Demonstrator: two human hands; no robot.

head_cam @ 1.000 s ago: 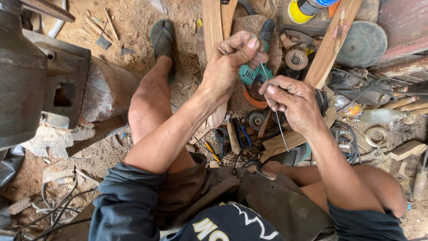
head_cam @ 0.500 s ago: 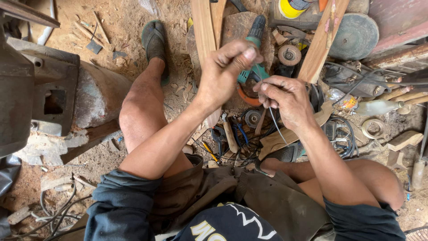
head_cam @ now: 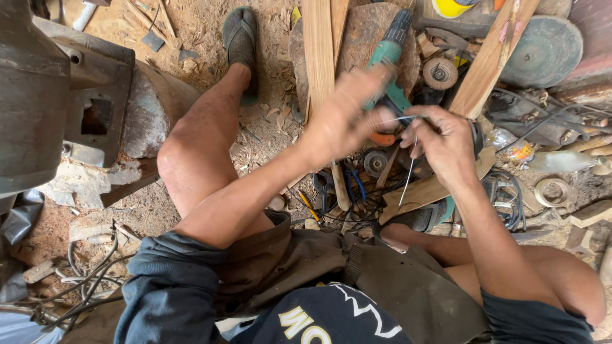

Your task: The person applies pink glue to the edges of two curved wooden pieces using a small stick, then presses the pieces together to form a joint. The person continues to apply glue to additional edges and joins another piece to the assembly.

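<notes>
My left hand (head_cam: 344, 118) is blurred with motion and closed around one end of a thin metal wire (head_cam: 408, 167). My right hand (head_cam: 443, 143) pinches the same wire, whose loose end hangs down below my fingers. Both hands are held above a green angle grinder (head_cam: 390, 67) that lies on the ground among wooden offcuts. I sit with my legs spread; my left foot wears a dark sandal (head_cam: 241, 38).
A long wooden plank (head_cam: 317, 57) and a second slanted plank (head_cam: 491, 57) lie ahead. Grinding discs (head_cam: 440, 73), cables, blue-handled pliers (head_cam: 354, 185) and scraps crowd the ground on the right. A heavy metal machine (head_cam: 51, 95) stands at left, and loose wires (head_cam: 83, 274) lie near it.
My left hand has moved quickly along the wire and is now blurred. The view has shifted slightly, and my right hand keeps its pinch on the wire.
</notes>
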